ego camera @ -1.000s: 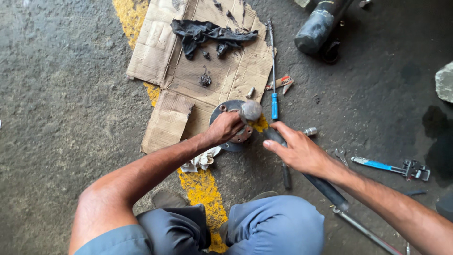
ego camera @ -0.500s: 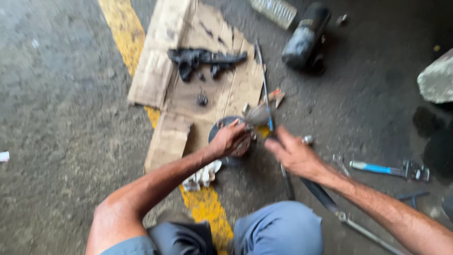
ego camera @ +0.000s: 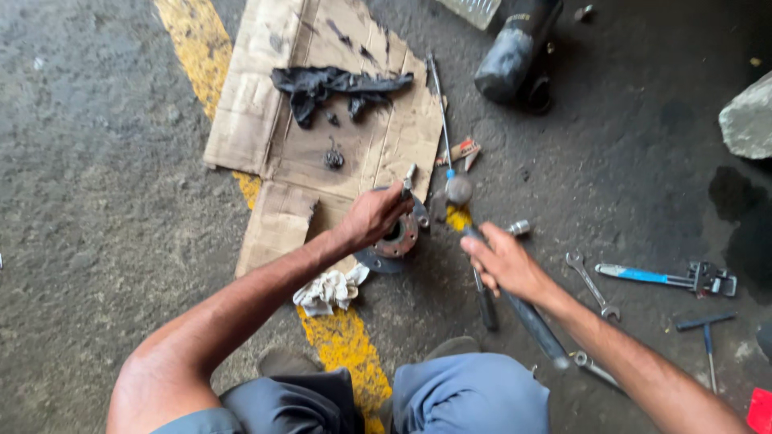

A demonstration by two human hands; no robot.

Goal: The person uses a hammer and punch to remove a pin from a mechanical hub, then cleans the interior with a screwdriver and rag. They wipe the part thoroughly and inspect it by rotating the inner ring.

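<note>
The left hand (ego camera: 374, 217) clamps a round rusty hub (ego camera: 396, 239) at the cardboard's (ego camera: 370, 145) edge on the floor, while the right hand (ego camera: 505, 261), fist closed, holds a hammer (ego camera: 459, 190) above it, apparently mid-strike, needing a squarely aimed blow.

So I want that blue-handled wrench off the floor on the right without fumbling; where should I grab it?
Take the blue-handled wrench by its blue handle, coming straight down from above. It lies flat on the concrete, roughly left to right, with the bulky metal jaw end at the right. The handle is the long, straight, bare part, and nothing lies against it; the open-ended spanner sits apart to its left.
</note>
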